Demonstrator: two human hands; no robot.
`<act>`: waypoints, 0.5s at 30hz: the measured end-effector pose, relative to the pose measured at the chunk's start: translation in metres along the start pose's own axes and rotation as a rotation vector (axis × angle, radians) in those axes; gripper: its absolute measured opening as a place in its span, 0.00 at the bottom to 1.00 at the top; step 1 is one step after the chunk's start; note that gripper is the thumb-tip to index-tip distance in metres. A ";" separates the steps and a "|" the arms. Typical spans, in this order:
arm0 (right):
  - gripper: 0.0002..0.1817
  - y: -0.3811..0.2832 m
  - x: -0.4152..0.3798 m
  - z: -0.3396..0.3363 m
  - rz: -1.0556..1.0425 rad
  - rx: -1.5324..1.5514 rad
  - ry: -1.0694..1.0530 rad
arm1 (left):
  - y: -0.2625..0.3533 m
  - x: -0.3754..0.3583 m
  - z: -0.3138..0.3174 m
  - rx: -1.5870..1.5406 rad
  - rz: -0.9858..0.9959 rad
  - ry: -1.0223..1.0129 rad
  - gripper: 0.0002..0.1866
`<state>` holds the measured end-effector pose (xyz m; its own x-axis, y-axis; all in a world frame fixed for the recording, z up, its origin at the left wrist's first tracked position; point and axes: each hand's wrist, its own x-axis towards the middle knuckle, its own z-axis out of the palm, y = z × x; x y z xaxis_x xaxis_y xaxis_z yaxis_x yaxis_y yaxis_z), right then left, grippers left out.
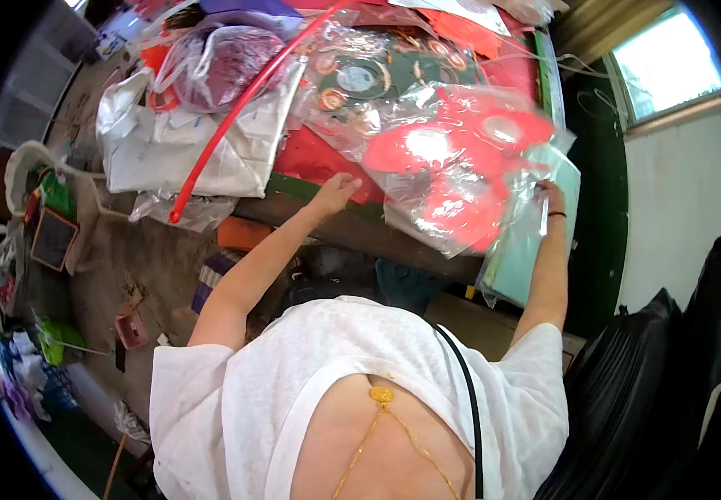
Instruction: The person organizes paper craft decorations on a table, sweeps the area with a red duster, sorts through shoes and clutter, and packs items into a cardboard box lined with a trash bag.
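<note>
My right hand is closed on the right edge of a clear plastic bag. Inside the bag is a glossy red cut-out shape with rounded lobes. My left hand is at the table's front edge, beside a red sheet, with its fingers loosely stretched out and nothing visible in them. Behind the red cut-out, another clear bag holds a dark green patterned piece with round shapes. Under my right hand lies a pale green-blue board or sheet.
White plastic sacking and a clear bag of dark red contents lie on the left. A long red strip crosses them. Black plastic bags hang at right. A bin and scattered items are on the left floor.
</note>
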<state>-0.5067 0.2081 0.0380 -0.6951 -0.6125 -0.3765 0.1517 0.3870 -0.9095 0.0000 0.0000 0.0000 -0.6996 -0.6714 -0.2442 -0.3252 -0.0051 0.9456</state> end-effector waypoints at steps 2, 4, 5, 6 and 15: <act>0.08 0.040 -0.016 0.006 0.071 0.221 0.099 | 0.011 -0.003 0.010 -0.369 -0.418 -0.057 0.28; 0.09 0.089 -0.034 0.011 0.003 0.101 0.313 | 0.000 0.014 0.047 -0.411 -0.474 -0.046 0.27; 0.11 0.088 -0.051 0.023 0.094 0.295 0.437 | -0.002 0.022 0.054 -0.492 -0.496 -0.019 0.25; 0.11 0.089 -0.067 0.040 0.114 0.319 0.448 | 0.002 0.027 0.053 -0.479 -0.535 0.035 0.24; 0.15 0.057 -0.212 0.112 -0.437 -0.741 0.686 | -0.015 0.074 0.085 0.600 -0.436 0.665 0.30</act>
<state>-0.2719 0.2823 0.0458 -0.8638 -0.3729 0.3388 -0.5024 0.6888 -0.5226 -0.1009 0.0139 -0.0503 -0.0029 -0.9797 -0.2006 -0.8651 -0.0982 0.4919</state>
